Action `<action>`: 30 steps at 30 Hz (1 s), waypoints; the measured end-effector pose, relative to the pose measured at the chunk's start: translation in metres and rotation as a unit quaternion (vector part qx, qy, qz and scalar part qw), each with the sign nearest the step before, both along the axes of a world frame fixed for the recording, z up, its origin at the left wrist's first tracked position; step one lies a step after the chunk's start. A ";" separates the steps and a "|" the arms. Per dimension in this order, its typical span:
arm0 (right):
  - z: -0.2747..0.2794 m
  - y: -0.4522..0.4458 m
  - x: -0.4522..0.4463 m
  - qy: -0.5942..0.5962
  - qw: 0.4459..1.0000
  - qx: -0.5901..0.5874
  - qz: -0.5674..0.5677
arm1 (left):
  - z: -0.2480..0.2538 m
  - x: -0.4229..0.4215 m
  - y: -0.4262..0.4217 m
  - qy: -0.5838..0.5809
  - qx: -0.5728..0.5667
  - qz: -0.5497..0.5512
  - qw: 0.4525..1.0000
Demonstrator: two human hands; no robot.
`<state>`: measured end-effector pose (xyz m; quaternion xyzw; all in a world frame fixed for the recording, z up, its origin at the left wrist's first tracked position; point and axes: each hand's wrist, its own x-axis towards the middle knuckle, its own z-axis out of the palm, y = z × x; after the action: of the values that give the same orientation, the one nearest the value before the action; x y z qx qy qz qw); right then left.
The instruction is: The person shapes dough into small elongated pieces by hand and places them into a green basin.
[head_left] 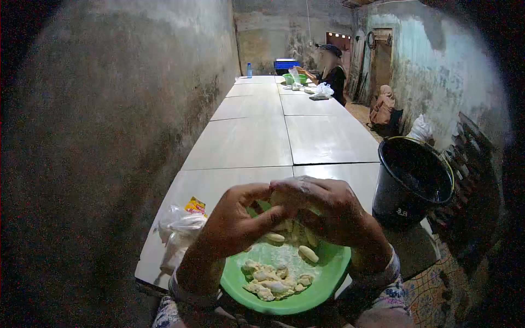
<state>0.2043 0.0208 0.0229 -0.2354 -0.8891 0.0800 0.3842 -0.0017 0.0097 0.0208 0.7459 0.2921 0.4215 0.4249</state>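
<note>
Over a green bowl [333, 273] at the near edge of the table, my left hand [243, 218] and my right hand [325, 205] meet at the fingertips. My left fingers and thumb are curled, and my right hand is bent over them. Whatever they hold between them is hidden. Inside the bowl lie rough lumps of pale dough [273, 281], white flour [281, 256] and a few smooth oval dough pieces, one of them [308, 253] on the right side. Part of the bowl's far side is covered by my hands.
Plastic bags [183, 221] and a yellow packet [195, 205] lie left. A black bucket [396, 191] stands right. Along the white tiled table [240, 142], a person [331, 71] works at another green bowl [302, 78]; another person [383, 106] sits low by the right wall.
</note>
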 end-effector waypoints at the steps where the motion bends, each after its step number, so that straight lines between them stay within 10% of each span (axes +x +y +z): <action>1: 0.002 -0.001 0.001 0.000 1.000 0.001 -0.001 | 0.006 0.000 -0.007 0.000 0.001 -0.001 1.000; 9: 0.008 -0.005 -0.002 0.060 0.987 0.134 -0.062 | 0.008 0.004 -0.031 -0.104 -0.070 -0.104 0.987; 17: 0.020 -0.028 -0.009 -0.005 0.993 0.113 -0.024 | -0.004 0.030 -0.060 -0.399 -0.290 -0.181 0.851; 20: 0.009 -0.042 -0.012 -0.126 0.988 0.082 -0.019 | -0.028 0.032 -0.047 -0.595 -0.375 -0.368 0.609; 27: 0.009 -0.044 -0.014 -0.201 0.976 0.070 -0.053 | -0.002 0.040 -0.048 -0.498 -0.320 -0.118 0.797; 30: 0.019 -0.034 -0.009 -0.128 0.991 0.008 -0.025 | -0.005 0.035 -0.038 -0.573 -0.304 -0.130 0.750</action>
<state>0.1950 -0.0128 0.0415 -0.2631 -0.9253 0.0320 0.2712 0.0337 -0.0286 0.0155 0.2267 0.0068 0.5995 0.7675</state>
